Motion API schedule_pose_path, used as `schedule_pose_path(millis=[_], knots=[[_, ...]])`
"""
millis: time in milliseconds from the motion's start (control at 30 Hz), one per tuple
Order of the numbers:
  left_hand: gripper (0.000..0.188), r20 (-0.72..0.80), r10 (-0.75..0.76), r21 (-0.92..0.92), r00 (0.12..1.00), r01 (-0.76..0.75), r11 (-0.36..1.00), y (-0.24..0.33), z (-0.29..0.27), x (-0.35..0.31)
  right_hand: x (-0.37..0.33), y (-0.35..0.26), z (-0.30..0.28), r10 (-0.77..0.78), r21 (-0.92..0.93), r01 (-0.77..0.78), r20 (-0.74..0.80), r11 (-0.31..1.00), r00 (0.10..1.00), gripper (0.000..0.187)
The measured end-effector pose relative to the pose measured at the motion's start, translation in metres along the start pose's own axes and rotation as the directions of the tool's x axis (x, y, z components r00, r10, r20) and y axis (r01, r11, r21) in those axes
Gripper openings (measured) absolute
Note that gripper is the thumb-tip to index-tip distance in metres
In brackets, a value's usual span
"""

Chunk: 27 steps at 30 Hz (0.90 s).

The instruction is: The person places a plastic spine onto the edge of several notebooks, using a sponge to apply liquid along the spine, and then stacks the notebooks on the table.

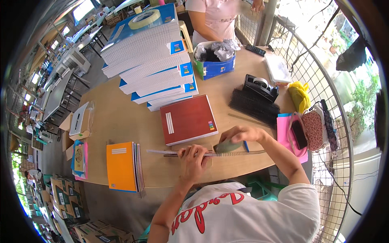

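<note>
Grey-green and rounded, an object (227, 146) sits gripped in our right hand (240, 133) at the wire coil (235, 154) — touching or not, we cannot tell. Our left hand (193, 157) clamps a narrow pale strip (160, 152) over the near table (109, 117); the red notebook (189, 121) lies just beyond.

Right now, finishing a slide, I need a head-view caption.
Left hand beside a spiral coil, right hand holding a grey-green object, near a red notebook.

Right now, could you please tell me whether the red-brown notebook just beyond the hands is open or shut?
Shut: the red-brown notebook lies flat with its cover on top and white page edges showing beneath.
</note>
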<state>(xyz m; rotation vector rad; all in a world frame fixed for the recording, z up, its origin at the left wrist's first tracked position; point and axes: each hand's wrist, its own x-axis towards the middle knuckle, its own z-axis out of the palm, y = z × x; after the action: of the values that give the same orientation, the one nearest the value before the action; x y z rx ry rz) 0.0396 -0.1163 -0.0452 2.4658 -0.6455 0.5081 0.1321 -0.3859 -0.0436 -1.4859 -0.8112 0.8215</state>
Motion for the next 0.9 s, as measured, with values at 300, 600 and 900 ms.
schedule_pose_path(millis=[300, 600, 900], knots=[[0.061, -0.076, 0.033, -0.087, 0.997, -0.040, 0.995, -0.004, 0.000, 0.002, 0.021, -0.021, 0.002, 0.075, -0.519, -0.056, 0.017, 0.853, 0.997, 0.047], [0.080, -0.037, 0.013, -0.114, 0.999, -0.017, 0.993, -0.005, 0.000, 0.001, 0.034, -0.029, 0.008, 0.051, -0.569, -0.046, -0.008, 0.821, 0.999, 0.045], [0.075, -0.159, -0.012, 0.201, 0.987, 0.044, 0.979, -0.014, -0.028, -0.009, 0.045, -0.025, 0.005, -0.123, -0.399, 0.088, -0.064, 0.913, 0.990, 0.050]])
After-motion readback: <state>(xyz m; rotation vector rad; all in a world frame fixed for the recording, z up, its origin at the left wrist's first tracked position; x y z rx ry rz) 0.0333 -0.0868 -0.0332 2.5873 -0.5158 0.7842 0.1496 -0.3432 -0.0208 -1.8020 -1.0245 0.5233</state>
